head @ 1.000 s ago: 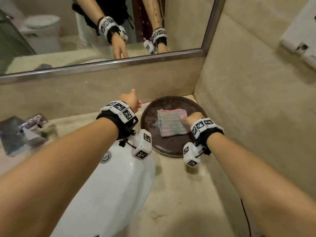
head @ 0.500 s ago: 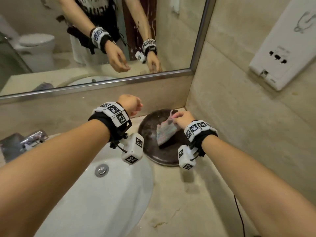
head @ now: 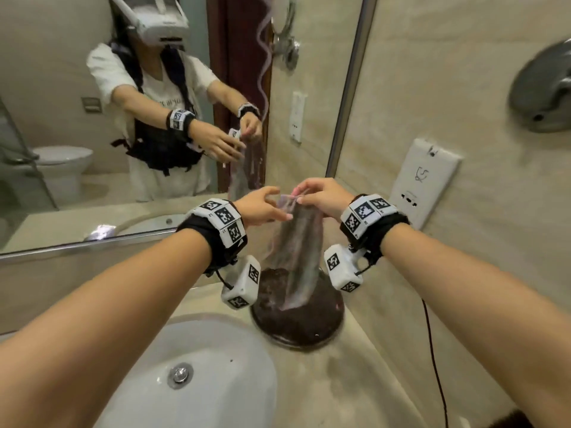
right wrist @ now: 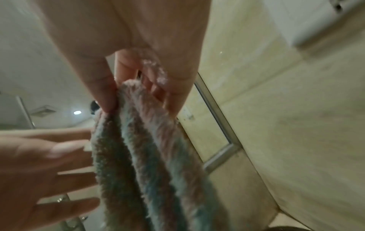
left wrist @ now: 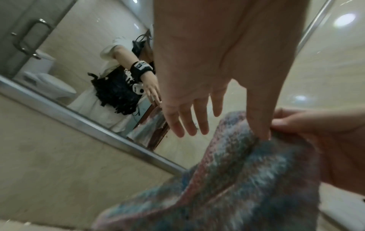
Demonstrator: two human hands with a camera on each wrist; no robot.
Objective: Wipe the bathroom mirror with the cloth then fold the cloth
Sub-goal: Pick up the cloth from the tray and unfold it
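A fuzzy pink-and-blue cloth (head: pixel 298 242) hangs in long folds above a dark round tray (head: pixel 309 329), and its lower end still reaches the tray. My right hand (head: pixel 301 197) pinches the cloth's top edge between thumb and fingers, which shows close up in the right wrist view (right wrist: pixel 118 100). My left hand (head: pixel 278 206) is beside it with fingers spread and straight. In the left wrist view its thumb tip touches the cloth (left wrist: pixel 237 179) next to the right hand (left wrist: pixel 316 132). The mirror (head: pixel 123 118) fills the wall behind, just beyond both hands.
A white basin (head: pixel 200 381) with a metal drain lies below my left arm. The side wall at right carries a white plate (head: pixel 423 180) and a grey fixture (head: pixel 543 91). A thin black cable (head: pixel 435 366) runs down by my right arm.
My right hand has lifted the folded cloth off the tray, so it now hangs unfolded. My left hand has moved right to the cloth and spread its fingers. The view has tilted up.
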